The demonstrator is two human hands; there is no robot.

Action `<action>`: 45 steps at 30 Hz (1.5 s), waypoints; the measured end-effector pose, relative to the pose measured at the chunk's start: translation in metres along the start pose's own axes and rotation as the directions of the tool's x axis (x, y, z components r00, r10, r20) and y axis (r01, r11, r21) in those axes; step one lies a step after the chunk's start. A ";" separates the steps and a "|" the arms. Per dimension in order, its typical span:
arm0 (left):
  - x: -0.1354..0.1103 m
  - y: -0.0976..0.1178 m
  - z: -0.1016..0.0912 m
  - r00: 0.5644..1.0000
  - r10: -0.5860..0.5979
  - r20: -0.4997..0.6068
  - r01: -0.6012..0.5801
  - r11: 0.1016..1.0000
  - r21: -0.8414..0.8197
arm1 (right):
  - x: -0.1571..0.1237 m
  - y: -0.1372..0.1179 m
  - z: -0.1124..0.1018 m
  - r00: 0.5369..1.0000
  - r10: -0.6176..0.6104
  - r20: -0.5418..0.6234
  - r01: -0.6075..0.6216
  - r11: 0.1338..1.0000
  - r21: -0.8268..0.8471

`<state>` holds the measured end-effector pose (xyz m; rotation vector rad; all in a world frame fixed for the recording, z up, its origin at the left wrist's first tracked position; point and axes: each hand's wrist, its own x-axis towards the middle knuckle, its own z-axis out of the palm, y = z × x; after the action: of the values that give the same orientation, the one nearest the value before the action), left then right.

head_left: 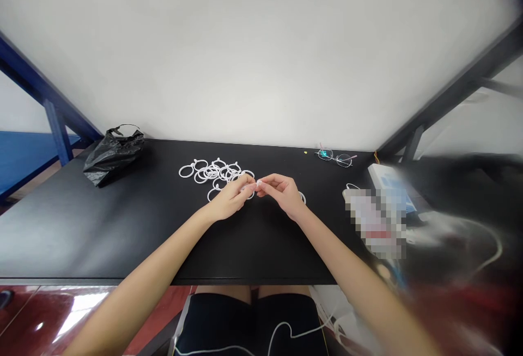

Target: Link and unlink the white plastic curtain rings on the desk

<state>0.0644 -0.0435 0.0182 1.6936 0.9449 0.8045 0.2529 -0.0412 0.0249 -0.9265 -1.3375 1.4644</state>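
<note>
My left hand [229, 198] and my right hand [284, 194] meet over the middle of the black table, fingertips almost touching. Both are closed in a pinch on a white plastic curtain ring [259, 182], of which only a small part shows between the fingers. Just left of and behind my left hand lies a loose pile of white curtain rings [211, 172], each with a small knob or eyelet; my left hand covers some of them. Another white ring [303, 197] peeks out beside my right hand, mostly hidden by it.
A crumpled black plastic bag [114, 154] sits at the back left of the table [134, 236]. Eyeglasses [335, 157] lie at the back right. Further right are a white-and-blue box [392, 189], a blurred-out object [376, 222] and a pale cable. A wall rises behind.
</note>
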 end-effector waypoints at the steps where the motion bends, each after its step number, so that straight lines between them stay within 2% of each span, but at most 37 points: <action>1: 0.000 0.000 0.000 1.000 0.002 0.001 -0.002 1.000 0.004 | 0.000 0.000 -0.001 1.000 -0.001 0.005 0.001 1.000 0.002; 8: 0.000 0.002 0.001 1.000 0.003 0.005 -0.003 0.999 0.036 | 0.001 0.003 0.000 1.000 0.002 -0.007 -0.002 1.000 0.011; 13: 0.000 0.008 0.000 0.994 0.085 -0.072 -0.068 0.975 0.211 | 0.003 -0.002 -0.003 1.000 -0.001 -0.026 0.000 1.000 -0.031; 15: 0.000 0.011 -0.002 0.991 0.071 -0.110 -0.041 0.965 0.257 | 0.004 -0.010 -0.010 0.998 0.061 -0.003 -0.061 0.997 -0.050; 17: 0.000 0.011 -0.004 0.987 0.037 -0.157 0.011 0.955 0.295 | 0.003 -0.020 -0.022 0.980 0.180 0.091 -0.171 0.980 -0.099; 19: 0.001 0.010 -0.006 0.974 0.027 -0.224 0.061 0.926 0.374 | 0.002 -0.030 -0.036 0.919 0.318 0.232 -0.268 0.937 -0.223; 20: 0.001 0.009 -0.007 0.965 0.029 -0.260 0.086 0.904 0.420 | 0.001 -0.034 -0.043 0.862 0.396 0.316 -0.302 0.902 -0.307; 22: 0.002 0.006 -0.009 0.950 0.031 -0.311 0.130 0.866 0.484 | -0.001 -0.038 -0.054 0.690 0.558 0.461 -0.355 0.816 -0.456; 23: 0.002 0.004 -0.010 0.946 0.023 -0.323 0.149 0.855 0.497 | -0.001 -0.038 -0.059 0.620 0.620 0.481 -0.378 0.773 -0.510; 24: 0.003 0.003 -0.011 0.945 0.012 -0.328 0.164 0.848 0.504 | -0.001 -0.036 -0.062 0.600 0.649 0.468 -0.386 0.747 -0.541; 25: 0.003 0.001 -0.011 0.944 0.004 -0.329 0.175 0.841 0.512 | 0.000 -0.034 -0.064 0.600 0.662 0.450 -0.390 0.733 -0.558; 26: 0.003 0.000 -0.012 0.944 0.001 -0.331 0.184 0.830 0.527 | 0.001 -0.032 -0.065 0.621 0.659 0.425 -0.390 0.730 -0.562; 30: 0.003 -0.005 -0.013 0.939 0.020 -0.343 0.213 0.749 0.628 | 0.005 -0.022 -0.064 0.746 0.572 0.341 -0.362 0.778 -0.514; 32: 0.004 -0.006 -0.012 0.941 0.018 -0.337 0.223 0.717 0.660 | 0.007 -0.020 -0.062 0.814 0.504 0.287 -0.336 0.813 -0.475; 35: 0.003 -0.006 -0.012 0.947 -0.016 -0.321 0.240 0.700 0.673 | 0.009 -0.019 -0.059 0.911 0.385 0.147 -0.284 0.845 -0.454; 38: 0.003 -0.005 -0.012 0.948 -0.043 -0.316 0.257 0.690 0.676 | 0.011 -0.016 -0.059 0.975 0.223 -0.017 -0.204 0.856 -0.475; 40: 0.003 -0.003 -0.012 0.947 -0.056 -0.315 0.266 0.685 0.678 | 0.013 -0.014 -0.061 0.987 0.051 -0.155 -0.124 0.847 -0.517; 42: 0.004 -0.002 -0.012 0.948 -0.068 -0.312 0.274 0.679 0.682 | 0.015 -0.010 -0.064 0.951 -0.146 -0.273 -0.054 0.790 -0.611; 43: 0.004 -0.002 -0.012 0.947 -0.073 -0.312 0.277 0.675 0.684 | 0.016 -0.008 -0.066 0.925 -0.234 -0.298 -0.027 0.745 -0.667; 45: 0.004 -0.002 -0.012 0.947 -0.073 -0.312 0.278 0.671 0.687 | 0.017 -0.005 -0.069 0.896 -0.347 -0.277 0.021 0.656 -0.754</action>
<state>0.0555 -0.0346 0.0202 2.1408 1.7654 0.5441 0.3137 -0.0048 0.0222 -1.4545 -1.6638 0.4629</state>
